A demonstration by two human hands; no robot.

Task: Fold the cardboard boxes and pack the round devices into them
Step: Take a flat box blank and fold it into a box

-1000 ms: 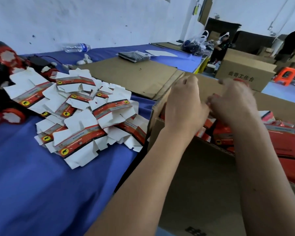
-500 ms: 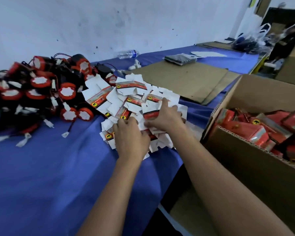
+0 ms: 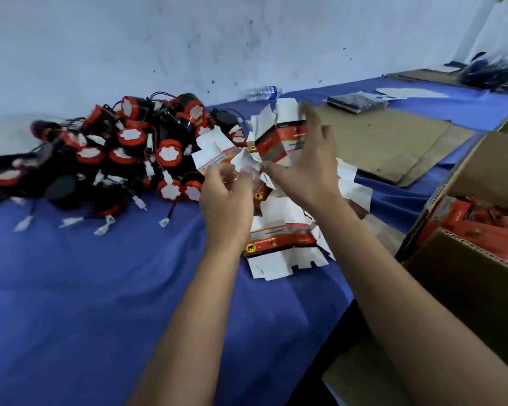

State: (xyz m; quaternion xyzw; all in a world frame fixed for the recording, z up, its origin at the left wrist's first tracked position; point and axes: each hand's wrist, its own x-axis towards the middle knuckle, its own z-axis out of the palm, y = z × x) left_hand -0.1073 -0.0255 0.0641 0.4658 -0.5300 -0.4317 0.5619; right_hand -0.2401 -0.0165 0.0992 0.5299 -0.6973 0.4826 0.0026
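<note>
A small red-and-white cardboard box (image 3: 276,136), partly opened with its white flaps sticking out, is held up above the table. My left hand (image 3: 228,197) pinches its lower flap. My right hand (image 3: 308,165) grips its right side, fingers spread round it. Below the hands lies a heap of flat red-and-white box blanks (image 3: 279,247) on the blue cloth. A pile of round black-and-orange devices (image 3: 135,148) with wires and white connectors lies to the left.
A large brown carton (image 3: 481,273) with packed red boxes stands at the right. Flat cardboard sheets (image 3: 387,142), a dark packet (image 3: 355,102) and a plastic bottle (image 3: 261,93) lie at the back. The white wall is close behind.
Both hands left the carton at the right, came to the heap of blanks, and have lifted one box up off it. The view swung left.
</note>
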